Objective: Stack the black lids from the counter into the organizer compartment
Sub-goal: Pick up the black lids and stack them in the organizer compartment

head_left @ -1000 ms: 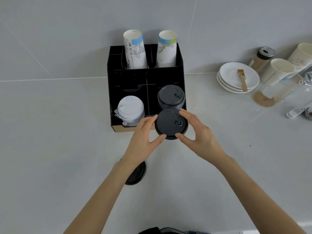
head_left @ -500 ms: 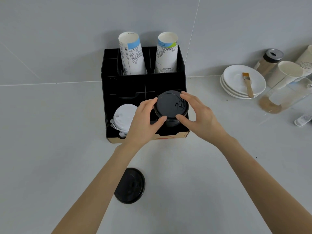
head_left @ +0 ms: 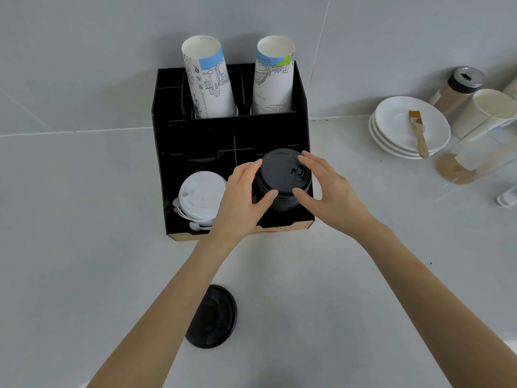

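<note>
A black organizer (head_left: 195, 141) stands against the wall. Its front right compartment holds a stack of black lids (head_left: 282, 177). My left hand (head_left: 240, 203) and my right hand (head_left: 327, 191) both grip the top black lid at its rim, thumbs at the near edge, fingers at the sides, and it rests on the stack. One more black lid (head_left: 214, 317) lies flat on the counter near me, partly hidden under my left forearm.
White lids (head_left: 200, 196) fill the organizer's front left compartment. Two stacks of paper cups (head_left: 209, 82) stand in its back compartments. To the right are white plates (head_left: 400, 127) with a brush (head_left: 418, 133), a shaker jar (head_left: 458, 88), paper cups (head_left: 486, 113) and a clear pitcher (head_left: 470, 161).
Both hands carried the black lid from above the organizer's front edge into the front right compartment and set it on the stack. The view moved closer.
</note>
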A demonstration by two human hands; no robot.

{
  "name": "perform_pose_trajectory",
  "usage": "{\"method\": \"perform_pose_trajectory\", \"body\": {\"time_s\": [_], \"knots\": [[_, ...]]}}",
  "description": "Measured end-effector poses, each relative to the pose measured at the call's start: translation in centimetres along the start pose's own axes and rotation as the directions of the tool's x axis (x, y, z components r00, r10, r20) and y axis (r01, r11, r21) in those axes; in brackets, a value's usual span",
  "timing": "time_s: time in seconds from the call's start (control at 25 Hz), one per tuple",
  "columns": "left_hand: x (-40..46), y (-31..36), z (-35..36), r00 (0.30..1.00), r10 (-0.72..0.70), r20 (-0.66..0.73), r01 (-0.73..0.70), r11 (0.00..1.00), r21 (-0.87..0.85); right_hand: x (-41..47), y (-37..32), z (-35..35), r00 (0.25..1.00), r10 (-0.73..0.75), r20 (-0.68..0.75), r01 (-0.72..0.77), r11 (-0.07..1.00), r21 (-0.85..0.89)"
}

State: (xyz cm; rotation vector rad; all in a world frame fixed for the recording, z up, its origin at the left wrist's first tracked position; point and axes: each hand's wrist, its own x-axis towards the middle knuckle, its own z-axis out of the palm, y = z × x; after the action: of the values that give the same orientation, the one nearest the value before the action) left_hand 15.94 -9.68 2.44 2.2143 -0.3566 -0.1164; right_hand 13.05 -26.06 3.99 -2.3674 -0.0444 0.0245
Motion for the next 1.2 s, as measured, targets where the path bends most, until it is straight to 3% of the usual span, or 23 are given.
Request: {"method": "perform_pose_trajectory", "body": {"time_s": [0.4,0.96,1.2], "knots": [[-0.1,-0.1,0.2,0.999,-0.033,0.016,0.032,0.999,0.025,-0.3,0.1,0.9,0.999,0.022,-0.032,-0.022,1.0,0.001],[-5.1,-0.7,-2.4,0.999,-0.053,-0.006,0.054,0.999,0.009,-3.6,-3.0,1.4,0.99,-0.089,-0.112,0.09,0.996,0.006],[-10.4,-3.5,-4.1,0.993,-0.117,-0.026,0.117,0.993,-0.014,-6.5,-4.4,4.6,0.987,-0.159,-0.018,0.16,0.987,0.034]]}}
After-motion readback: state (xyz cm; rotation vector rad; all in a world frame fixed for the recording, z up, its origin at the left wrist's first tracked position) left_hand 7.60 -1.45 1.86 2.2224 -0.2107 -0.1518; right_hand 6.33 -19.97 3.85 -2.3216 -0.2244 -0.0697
